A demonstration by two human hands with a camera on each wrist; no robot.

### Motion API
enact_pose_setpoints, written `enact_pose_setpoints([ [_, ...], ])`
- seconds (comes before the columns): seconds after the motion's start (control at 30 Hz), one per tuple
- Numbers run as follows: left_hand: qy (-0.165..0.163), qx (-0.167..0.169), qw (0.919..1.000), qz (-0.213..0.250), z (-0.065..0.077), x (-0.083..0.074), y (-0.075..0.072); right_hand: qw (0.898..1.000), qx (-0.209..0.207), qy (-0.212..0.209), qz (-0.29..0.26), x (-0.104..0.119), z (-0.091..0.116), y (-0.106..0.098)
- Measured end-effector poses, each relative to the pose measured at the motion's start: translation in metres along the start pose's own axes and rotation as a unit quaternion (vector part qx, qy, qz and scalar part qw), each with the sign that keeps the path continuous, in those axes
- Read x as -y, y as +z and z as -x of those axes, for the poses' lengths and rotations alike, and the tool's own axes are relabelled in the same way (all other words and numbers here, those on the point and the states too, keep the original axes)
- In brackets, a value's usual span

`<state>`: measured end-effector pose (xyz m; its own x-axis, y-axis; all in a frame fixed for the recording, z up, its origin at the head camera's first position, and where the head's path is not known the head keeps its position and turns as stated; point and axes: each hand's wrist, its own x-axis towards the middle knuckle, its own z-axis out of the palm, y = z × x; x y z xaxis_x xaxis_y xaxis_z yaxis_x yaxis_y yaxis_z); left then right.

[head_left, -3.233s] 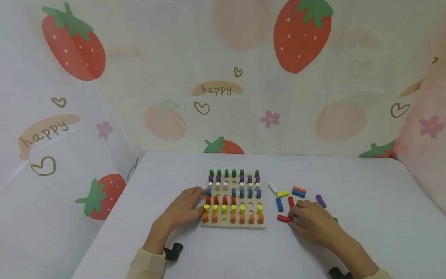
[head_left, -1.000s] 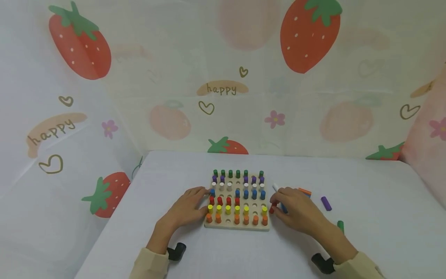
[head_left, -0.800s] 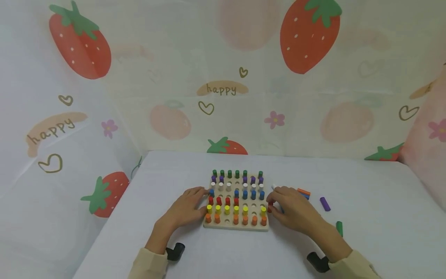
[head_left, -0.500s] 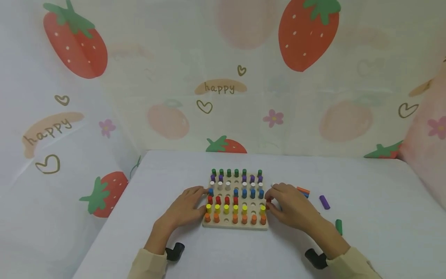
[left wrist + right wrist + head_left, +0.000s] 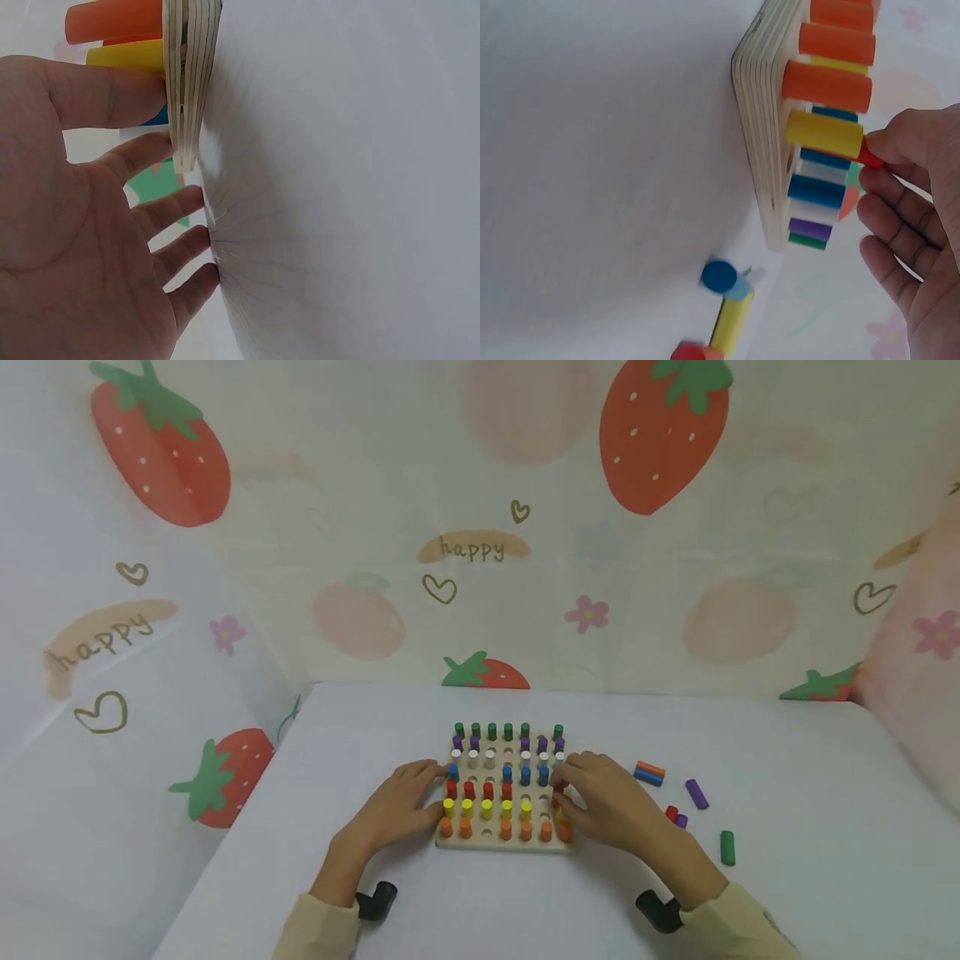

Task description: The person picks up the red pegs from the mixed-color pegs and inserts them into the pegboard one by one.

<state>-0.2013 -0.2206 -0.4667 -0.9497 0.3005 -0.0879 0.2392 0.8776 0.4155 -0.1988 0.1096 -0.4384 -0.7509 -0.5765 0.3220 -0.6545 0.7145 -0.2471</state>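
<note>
A wooden pegboard [image 5: 517, 847] lies on the table, with rows of green, purple, white, blue, red, yellow and orange pegs standing in it. My right hand [image 5: 611, 797] pinches a red peg [image 5: 869, 154] between thumb and forefinger, over the right end of the red row. In the right wrist view, that peg is partly hidden behind an upright yellow peg [image 5: 825, 133]. My left hand [image 5: 397, 806] rests at the board's left side. Its thumb and forefinger touch the board's edge [image 5: 187, 90] in the left wrist view, the other fingers extended down at the cloth.
Loose pegs lie right of the board: an orange peg [image 5: 651, 768] beside a blue one, a purple peg [image 5: 697, 793], a green peg [image 5: 727, 847] and a red peg [image 5: 671, 813] near my right forearm. Another blue peg [image 5: 720, 276] and yellow peg [image 5: 731, 326] show in the right wrist view.
My right hand has taken a red peg from the loose pegs and carried it left, over the board's right edge. My left hand has stayed at the board's left side.
</note>
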Motion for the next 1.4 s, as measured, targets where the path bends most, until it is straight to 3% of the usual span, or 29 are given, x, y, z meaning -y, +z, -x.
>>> enact_pose_setpoints([
  [0.2, -0.005, 0.006, 1.0, 0.005, -0.001, -0.003, 0.002, 1.0, 0.014, -0.021, -0.017, 0.004, -0.007, 0.005],
  [0.53, -0.013, 0.004, 0.9998, -0.012, 0.003, 0.0, -0.005, 0.998, 0.054, -0.007, -0.024, 0.018, -0.03, 0.011],
  [1.17, -0.008, 0.003, 1.0, -0.002, -0.001, 0.0, -0.003, 0.999, 0.039, -0.029, -0.019, 0.013, -0.033, 0.019],
  [1.4, -0.002, 0.008, 0.9999, 0.006, -0.001, 0.001, -0.005, 0.999, 0.033, -0.02, -0.01, 0.014, -0.029, 0.017],
])
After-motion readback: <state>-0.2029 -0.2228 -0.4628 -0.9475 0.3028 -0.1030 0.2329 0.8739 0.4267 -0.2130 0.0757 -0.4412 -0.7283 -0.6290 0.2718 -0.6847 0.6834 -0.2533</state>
